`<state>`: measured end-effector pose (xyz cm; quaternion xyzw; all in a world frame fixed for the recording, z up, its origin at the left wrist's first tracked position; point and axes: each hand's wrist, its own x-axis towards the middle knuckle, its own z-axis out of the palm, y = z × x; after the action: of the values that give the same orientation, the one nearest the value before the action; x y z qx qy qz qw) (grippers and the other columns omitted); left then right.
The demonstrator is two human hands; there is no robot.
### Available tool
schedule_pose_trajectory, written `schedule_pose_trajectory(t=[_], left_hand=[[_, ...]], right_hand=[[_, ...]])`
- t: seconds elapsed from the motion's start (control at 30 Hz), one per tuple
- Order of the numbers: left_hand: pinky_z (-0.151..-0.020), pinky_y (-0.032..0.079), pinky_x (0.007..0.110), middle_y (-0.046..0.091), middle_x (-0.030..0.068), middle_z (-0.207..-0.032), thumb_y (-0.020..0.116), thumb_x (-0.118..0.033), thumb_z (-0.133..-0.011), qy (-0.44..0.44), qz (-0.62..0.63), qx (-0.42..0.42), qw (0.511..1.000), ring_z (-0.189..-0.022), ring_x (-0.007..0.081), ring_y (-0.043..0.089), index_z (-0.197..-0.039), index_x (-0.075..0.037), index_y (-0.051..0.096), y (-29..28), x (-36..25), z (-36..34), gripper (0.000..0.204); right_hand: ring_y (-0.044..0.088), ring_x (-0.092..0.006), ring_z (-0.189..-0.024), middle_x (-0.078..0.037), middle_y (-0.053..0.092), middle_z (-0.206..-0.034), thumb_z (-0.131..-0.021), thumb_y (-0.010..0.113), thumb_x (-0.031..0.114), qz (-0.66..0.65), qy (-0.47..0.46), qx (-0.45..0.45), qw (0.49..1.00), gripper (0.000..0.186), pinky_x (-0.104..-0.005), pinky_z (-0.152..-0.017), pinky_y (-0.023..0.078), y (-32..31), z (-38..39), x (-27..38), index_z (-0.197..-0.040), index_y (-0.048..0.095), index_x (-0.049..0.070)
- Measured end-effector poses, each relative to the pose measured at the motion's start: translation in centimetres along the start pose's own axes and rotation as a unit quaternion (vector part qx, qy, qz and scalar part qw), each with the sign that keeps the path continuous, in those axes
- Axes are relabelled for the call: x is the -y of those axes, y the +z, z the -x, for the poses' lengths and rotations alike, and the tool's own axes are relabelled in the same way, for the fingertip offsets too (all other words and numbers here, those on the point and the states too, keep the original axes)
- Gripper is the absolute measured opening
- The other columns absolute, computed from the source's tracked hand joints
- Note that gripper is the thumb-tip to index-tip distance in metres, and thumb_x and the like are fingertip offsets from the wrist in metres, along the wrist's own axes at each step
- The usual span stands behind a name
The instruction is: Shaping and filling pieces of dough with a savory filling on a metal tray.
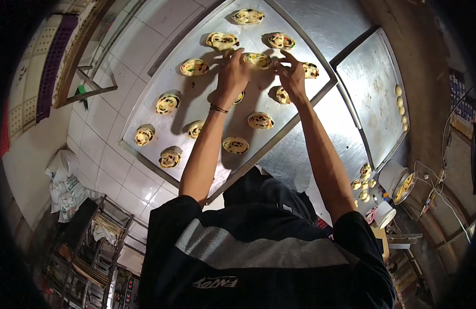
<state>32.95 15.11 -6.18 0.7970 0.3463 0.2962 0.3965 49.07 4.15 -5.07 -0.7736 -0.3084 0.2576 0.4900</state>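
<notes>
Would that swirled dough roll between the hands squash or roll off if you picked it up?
The swirled dough roll probably squashes easily: it looks soft and unbaked. It lies flat on the baking tray, so rolling seems unlikely. Left hand and right hand use fingertips, suggesting care.

The left hand [231,72] covers part of one roll [240,97], and the small dough balls [401,105] are too small to tell.

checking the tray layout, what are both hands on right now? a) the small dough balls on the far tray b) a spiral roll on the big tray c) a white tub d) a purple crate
b: the left hand and right hand meet at a spiral roll on the big tray, well away from the white tub and the dough balls.
</notes>
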Motion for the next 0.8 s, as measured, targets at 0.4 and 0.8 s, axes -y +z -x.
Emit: schedule_pose_trajectory(t=[0.4,0.8], left_hand=[[-0.091,0.051,0.039,0.064,0.0144,-0.118,0.07,-0.001,-0.084,-0.078,0.152,0.094,0.981,-0.108,0.0271,0.063,-0.128,-0.007,0.057,1.9,2.6,1.7,0.047],[-0.095,0.053,0.036,0.061,0.0154,-0.13,0.057,-0.011,-0.099,-0.185,0.052,-0.037,0.981,-0.113,0.0239,0.062,-0.138,-0.003,0.05,-12.1,1.7,11.0,0.041]], right_hand=[[0.067,-0.0213,-0.1,-0.017,0.067,-0.116,-0.086,0.058,-0.002,-0.108,0.031,0.16,0.981,0.049,-0.0322,-0.088,0.054,-0.6,1.3,-1.4,-0.134,0.053,-0.006],[0.069,-0.0208,-0.09,-0.015,0.07,-0.104,-0.092,0.054,0.002,-0.021,0.07,0.132,0.988,0.032,-0.0322,-0.076,0.056,-5.5,8.2,0.6,-0.122,0.061,-0.007]])
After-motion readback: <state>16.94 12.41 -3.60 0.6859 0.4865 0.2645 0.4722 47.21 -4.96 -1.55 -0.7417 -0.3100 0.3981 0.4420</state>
